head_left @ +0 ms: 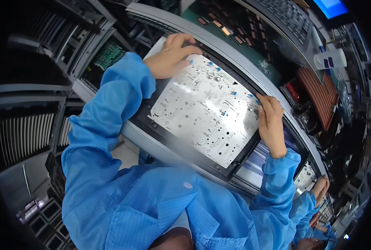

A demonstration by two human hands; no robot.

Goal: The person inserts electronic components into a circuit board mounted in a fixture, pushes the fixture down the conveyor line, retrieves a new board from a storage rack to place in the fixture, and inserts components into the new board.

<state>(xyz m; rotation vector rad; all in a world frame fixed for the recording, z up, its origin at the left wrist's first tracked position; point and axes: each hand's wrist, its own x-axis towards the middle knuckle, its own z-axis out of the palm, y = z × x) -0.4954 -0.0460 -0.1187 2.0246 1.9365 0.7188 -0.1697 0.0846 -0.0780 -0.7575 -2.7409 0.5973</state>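
A silvery-white circuit board (202, 110), dotted with holes and small blue parts, lies in a black frame (168, 135) on a grey conveyor rail (235, 48). My left hand (172, 56) grips the board's far left corner, fingers curled over its edge. At the opposite edge my right hand (271, 123) holds the board, fingertips pressing on its rim. Both arms wear blue cleanroom sleeves.
A green circuit board (239, 33) lies beyond the rail, with a dark keyboard (285, 16) and a blue screen (331, 6) past it. A white bottle (330, 59) stands at the right. Another person's hands (321, 187) work at the lower right. Racks with a green board (109, 54) stand at the left.
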